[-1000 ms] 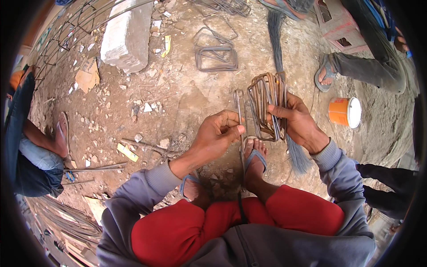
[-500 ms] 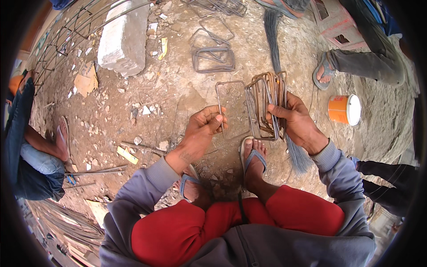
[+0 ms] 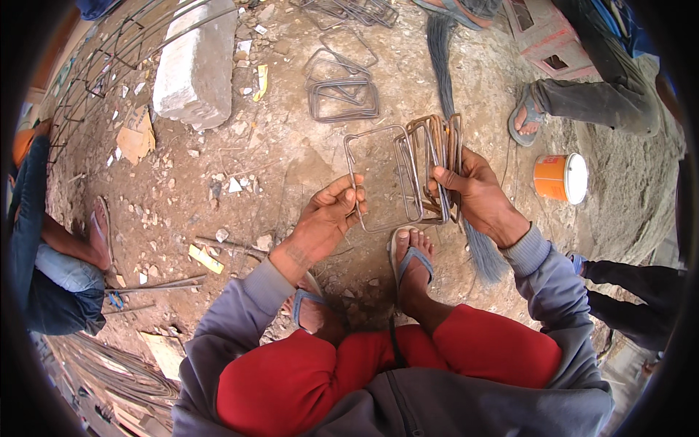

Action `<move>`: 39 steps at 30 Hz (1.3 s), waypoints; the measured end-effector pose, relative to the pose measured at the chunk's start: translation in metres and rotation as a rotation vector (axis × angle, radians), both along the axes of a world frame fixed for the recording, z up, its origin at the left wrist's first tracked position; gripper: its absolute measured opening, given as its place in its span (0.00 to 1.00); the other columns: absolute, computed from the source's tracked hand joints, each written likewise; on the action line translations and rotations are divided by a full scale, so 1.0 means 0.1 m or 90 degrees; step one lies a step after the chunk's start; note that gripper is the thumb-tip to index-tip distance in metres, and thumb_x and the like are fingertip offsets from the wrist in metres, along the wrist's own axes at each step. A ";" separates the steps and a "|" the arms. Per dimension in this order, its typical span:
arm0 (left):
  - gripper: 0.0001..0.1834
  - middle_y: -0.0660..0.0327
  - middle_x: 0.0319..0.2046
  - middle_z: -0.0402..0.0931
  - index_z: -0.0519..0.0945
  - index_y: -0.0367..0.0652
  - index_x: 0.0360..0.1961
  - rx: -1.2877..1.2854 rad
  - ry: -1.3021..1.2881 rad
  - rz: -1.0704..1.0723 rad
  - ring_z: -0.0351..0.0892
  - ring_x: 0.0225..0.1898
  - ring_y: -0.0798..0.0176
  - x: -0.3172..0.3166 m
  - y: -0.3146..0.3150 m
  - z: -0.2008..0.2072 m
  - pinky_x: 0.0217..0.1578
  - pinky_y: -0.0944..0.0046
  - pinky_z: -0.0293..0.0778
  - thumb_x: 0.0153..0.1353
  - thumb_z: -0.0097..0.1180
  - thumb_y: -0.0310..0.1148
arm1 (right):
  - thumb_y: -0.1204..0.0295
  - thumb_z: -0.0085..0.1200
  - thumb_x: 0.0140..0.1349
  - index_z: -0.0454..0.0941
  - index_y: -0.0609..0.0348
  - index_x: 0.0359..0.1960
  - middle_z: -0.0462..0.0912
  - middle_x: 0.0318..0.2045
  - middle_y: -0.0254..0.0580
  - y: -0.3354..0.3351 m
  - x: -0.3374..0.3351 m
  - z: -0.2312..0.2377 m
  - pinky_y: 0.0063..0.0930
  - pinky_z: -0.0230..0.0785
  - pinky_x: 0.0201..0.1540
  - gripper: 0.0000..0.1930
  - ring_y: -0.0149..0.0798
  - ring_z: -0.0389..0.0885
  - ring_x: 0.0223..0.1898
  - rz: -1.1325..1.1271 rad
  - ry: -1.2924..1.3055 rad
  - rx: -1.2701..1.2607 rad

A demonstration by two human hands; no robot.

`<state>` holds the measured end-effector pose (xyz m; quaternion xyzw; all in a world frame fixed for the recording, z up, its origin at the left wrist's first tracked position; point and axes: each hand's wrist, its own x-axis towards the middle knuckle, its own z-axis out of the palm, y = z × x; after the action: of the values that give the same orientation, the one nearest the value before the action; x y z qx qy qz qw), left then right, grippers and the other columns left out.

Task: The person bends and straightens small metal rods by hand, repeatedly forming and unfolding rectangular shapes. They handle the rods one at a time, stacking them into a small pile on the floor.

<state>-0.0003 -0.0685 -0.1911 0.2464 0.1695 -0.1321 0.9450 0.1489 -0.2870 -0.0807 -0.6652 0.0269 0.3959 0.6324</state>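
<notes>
Between thumb and fingers, my left hand (image 3: 318,227) pinches the left side of a single rectangular steel stirrup (image 3: 374,132). That stirrup's far side lies against a bundle of similar bent stirrups (image 3: 439,142), some rusty brown. My right hand (image 3: 486,198) is closed around the bundle's right side, thumb across the front. Both hands are raised over the ground before my knees. Beyond them, a flat pile of stirrups (image 3: 346,116) lies on the dirt. A long hank of grey thin wire (image 3: 441,62) runs behind the bundle, and its frayed end shows below my right hand.
A pale concrete block (image 3: 195,76) lies at the far left beside a rebar cage (image 3: 102,69). An orange bucket (image 3: 551,178) with a white lid is to the right. Other people's legs are at both sides. Rubble, cardboard (image 3: 136,136) and rods (image 3: 167,285) litter the left ground.
The single stirrup has tilted and shifted slightly left with my left hand. The stirrups in my right hand have closed up and turned a little; both hands keep their grip.
</notes>
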 end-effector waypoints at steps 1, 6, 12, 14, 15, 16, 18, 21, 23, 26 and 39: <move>0.16 0.69 0.41 0.77 0.76 0.48 0.58 -0.020 -0.014 -0.008 0.77 0.43 0.70 0.00 -0.05 0.00 0.49 0.68 0.74 0.70 0.53 0.31 | 0.75 0.58 0.66 0.72 0.62 0.53 0.80 0.34 0.34 0.02 -0.01 -0.02 0.20 0.77 0.34 0.15 0.27 0.81 0.33 0.008 0.005 -0.005; 0.17 0.69 0.42 0.78 0.75 0.45 0.59 0.033 0.014 -0.042 0.77 0.44 0.70 0.09 -0.32 0.04 0.49 0.67 0.75 0.71 0.52 0.32 | 0.76 0.54 0.68 0.72 0.63 0.52 0.81 0.37 0.37 0.06 -0.06 0.02 0.22 0.78 0.37 0.13 0.28 0.81 0.35 -0.021 0.056 0.035; 0.17 0.65 0.42 0.80 0.75 0.41 0.59 0.105 0.052 -0.021 0.79 0.44 0.69 0.20 -0.45 0.08 0.49 0.66 0.76 0.71 0.53 0.31 | 0.75 0.56 0.66 0.72 0.62 0.53 0.82 0.39 0.36 0.04 -0.07 0.04 0.23 0.77 0.41 0.15 0.29 0.82 0.37 -0.017 0.105 0.117; 0.17 0.64 0.43 0.81 0.76 0.40 0.58 0.147 0.062 -0.017 0.79 0.43 0.69 0.24 -0.46 0.12 0.49 0.65 0.77 0.70 0.54 0.30 | 0.75 0.59 0.65 0.72 0.60 0.55 0.82 0.41 0.33 0.07 -0.09 0.08 0.23 0.77 0.43 0.18 0.29 0.81 0.38 0.000 0.096 0.092; 0.16 0.62 0.43 0.81 0.76 0.39 0.57 0.168 0.061 -0.016 0.80 0.43 0.69 0.25 -0.47 0.10 0.48 0.65 0.77 0.70 0.54 0.30 | 0.75 0.60 0.64 0.72 0.60 0.55 0.82 0.41 0.33 0.07 -0.09 0.08 0.23 0.76 0.43 0.18 0.29 0.81 0.38 0.006 0.087 0.086; 0.16 0.61 0.43 0.82 0.77 0.39 0.57 0.189 0.059 -0.013 0.80 0.43 0.68 0.27 -0.49 0.08 0.47 0.65 0.78 0.70 0.55 0.30 | 0.76 0.61 0.63 0.73 0.59 0.55 0.82 0.41 0.33 0.08 -0.09 0.08 0.23 0.76 0.43 0.19 0.28 0.81 0.38 0.013 0.077 0.079; 0.16 0.59 0.44 0.82 0.78 0.38 0.56 0.259 0.055 -0.029 0.81 0.43 0.67 0.32 -0.47 0.03 0.47 0.65 0.78 0.69 0.56 0.30 | 0.77 0.62 0.62 0.73 0.59 0.54 0.83 0.40 0.33 0.07 -0.10 0.07 0.22 0.76 0.43 0.19 0.28 0.81 0.38 0.019 0.068 0.065; 0.17 0.55 0.44 0.82 0.79 0.35 0.54 0.557 0.020 -0.044 0.81 0.43 0.63 0.56 -0.28 -0.07 0.45 0.64 0.78 0.66 0.60 0.31 | 0.78 0.62 0.61 0.74 0.60 0.54 0.83 0.39 0.33 0.02 -0.11 0.06 0.22 0.76 0.42 0.19 0.28 0.82 0.38 0.016 0.057 0.027; 0.19 0.52 0.43 0.80 0.80 0.35 0.52 0.962 -0.098 0.040 0.80 0.43 0.54 0.87 -0.05 -0.22 0.45 0.59 0.77 0.60 0.64 0.30 | 0.79 0.62 0.61 0.75 0.60 0.53 0.83 0.39 0.33 -0.05 -0.13 0.05 0.22 0.76 0.41 0.19 0.28 0.82 0.38 0.010 0.035 -0.022; 0.18 0.51 0.42 0.76 0.82 0.37 0.46 1.292 -0.245 0.086 0.76 0.46 0.47 1.29 0.30 -0.49 0.48 0.52 0.74 0.53 0.66 0.28 | 0.78 0.63 0.60 0.75 0.62 0.49 0.82 0.35 0.34 -0.10 -0.19 0.03 0.22 0.75 0.38 0.16 0.28 0.82 0.35 -0.022 0.051 -0.034; 0.17 0.44 0.42 0.72 0.74 0.36 0.45 1.469 -0.485 -0.075 0.76 0.45 0.41 1.67 0.64 -0.88 0.45 0.49 0.75 0.53 0.53 0.14 | 0.81 0.63 0.59 0.73 0.63 0.49 0.82 0.35 0.37 -0.57 -0.46 0.04 0.26 0.80 0.36 0.17 0.31 0.83 0.34 -0.145 0.060 -0.056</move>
<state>0.1665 -0.0044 -0.2787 0.9727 -0.1122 0.1342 0.1525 0.1034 -0.3442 -0.0766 -0.6654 0.1492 0.3511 0.6417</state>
